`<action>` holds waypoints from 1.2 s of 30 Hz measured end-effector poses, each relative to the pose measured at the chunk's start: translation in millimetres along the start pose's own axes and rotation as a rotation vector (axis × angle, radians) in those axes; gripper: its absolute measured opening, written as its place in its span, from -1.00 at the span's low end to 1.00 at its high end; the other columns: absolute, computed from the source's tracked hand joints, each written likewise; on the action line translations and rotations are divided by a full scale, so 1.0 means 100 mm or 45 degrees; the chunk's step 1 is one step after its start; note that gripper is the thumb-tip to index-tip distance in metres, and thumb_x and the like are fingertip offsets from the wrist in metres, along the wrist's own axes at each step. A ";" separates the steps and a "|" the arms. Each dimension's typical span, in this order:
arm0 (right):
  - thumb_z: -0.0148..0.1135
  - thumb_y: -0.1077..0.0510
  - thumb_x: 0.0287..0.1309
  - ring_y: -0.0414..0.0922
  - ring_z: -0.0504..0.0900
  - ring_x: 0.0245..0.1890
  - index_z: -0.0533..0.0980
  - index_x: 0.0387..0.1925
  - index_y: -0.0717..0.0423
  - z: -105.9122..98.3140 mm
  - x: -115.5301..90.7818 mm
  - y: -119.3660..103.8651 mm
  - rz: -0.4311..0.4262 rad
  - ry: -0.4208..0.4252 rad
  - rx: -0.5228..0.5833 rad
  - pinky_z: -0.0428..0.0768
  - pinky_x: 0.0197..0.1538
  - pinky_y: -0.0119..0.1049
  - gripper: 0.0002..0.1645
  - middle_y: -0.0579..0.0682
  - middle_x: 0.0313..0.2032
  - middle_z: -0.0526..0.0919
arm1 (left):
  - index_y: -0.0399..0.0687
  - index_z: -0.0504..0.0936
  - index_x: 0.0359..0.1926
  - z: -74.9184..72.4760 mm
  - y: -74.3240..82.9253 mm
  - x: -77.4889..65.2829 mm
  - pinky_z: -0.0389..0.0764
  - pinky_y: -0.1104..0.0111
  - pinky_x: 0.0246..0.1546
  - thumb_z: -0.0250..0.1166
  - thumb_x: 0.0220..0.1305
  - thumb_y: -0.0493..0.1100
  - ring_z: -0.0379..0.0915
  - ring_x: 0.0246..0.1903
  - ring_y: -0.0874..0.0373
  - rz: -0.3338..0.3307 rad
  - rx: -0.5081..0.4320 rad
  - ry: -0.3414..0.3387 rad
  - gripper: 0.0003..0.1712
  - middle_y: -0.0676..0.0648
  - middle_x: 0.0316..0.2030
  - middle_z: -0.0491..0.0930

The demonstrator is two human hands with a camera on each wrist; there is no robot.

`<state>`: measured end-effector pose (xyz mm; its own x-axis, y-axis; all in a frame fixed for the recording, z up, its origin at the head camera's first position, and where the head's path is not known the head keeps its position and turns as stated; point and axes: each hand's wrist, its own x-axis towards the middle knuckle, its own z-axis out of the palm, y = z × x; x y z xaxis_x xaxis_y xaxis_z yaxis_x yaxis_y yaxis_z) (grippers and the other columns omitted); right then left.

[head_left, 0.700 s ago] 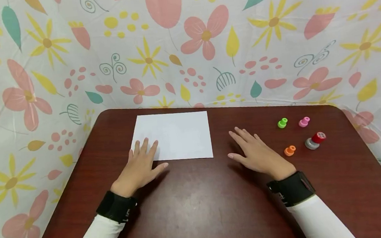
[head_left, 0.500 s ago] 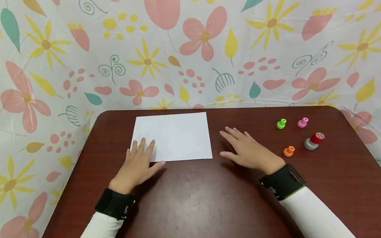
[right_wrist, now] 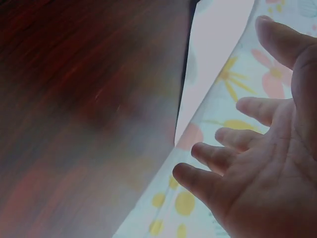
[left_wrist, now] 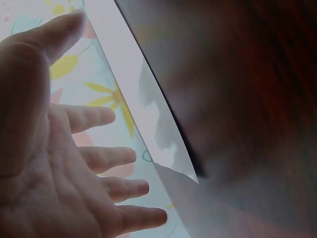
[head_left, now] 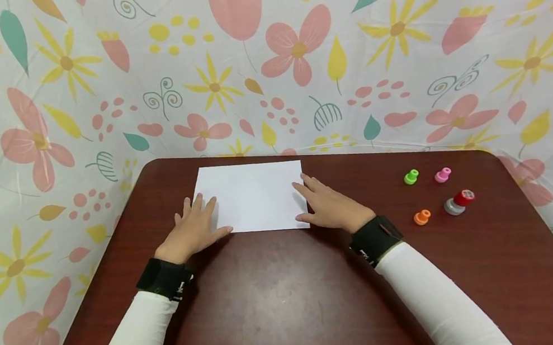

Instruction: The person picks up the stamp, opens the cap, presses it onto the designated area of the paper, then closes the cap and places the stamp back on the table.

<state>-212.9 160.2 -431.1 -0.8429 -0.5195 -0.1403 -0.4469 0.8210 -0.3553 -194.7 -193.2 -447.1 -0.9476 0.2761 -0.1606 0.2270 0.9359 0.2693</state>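
A sheet of white paper (head_left: 256,197) lies flat toward the back of the dark wooden table. At its left edge is my left hand (head_left: 190,232), palm down with fingers spread, overlapping the near left corner in the head view. My right hand (head_left: 330,203) reaches to the paper's right edge, its fingertips and thumb just over that side. Each wrist view shows a palm with straight fingers and nothing held: the left hand (left_wrist: 64,163) and the right hand (right_wrist: 262,163), with the paper's edge beyond.
On the table's right side stand a green (head_left: 411,177), a pink (head_left: 442,175) and an orange (head_left: 422,217) small knobbed piece. Beside them is a grey and red stamp-like piece (head_left: 459,202). A flower-printed cloth (head_left: 265,67) hangs behind the table (head_left: 280,307).
My right hand has moved left from the bare table to the paper's right edge. My left hand has shifted slightly to the left and away from me. The paper has not visibly moved.
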 end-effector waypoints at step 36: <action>0.34 -0.13 0.37 0.36 0.13 0.55 0.29 0.51 0.22 0.21 0.17 -0.16 -0.064 -0.133 -0.176 0.32 0.52 0.12 -0.12 0.34 0.55 0.15 | -0.39 0.35 0.40 0.03 -0.02 0.10 0.35 -0.27 0.39 0.41 0.38 -0.01 0.03 0.43 -0.64 0.103 -0.074 -0.044 -0.22 -0.59 0.45 0.14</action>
<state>-213.3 133.1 -446.7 -0.7859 -0.5765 -0.2236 -0.5306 0.8144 -0.2351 -203.8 -191.3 -451.7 -0.9182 0.3585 -0.1683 0.2882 0.8964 0.3368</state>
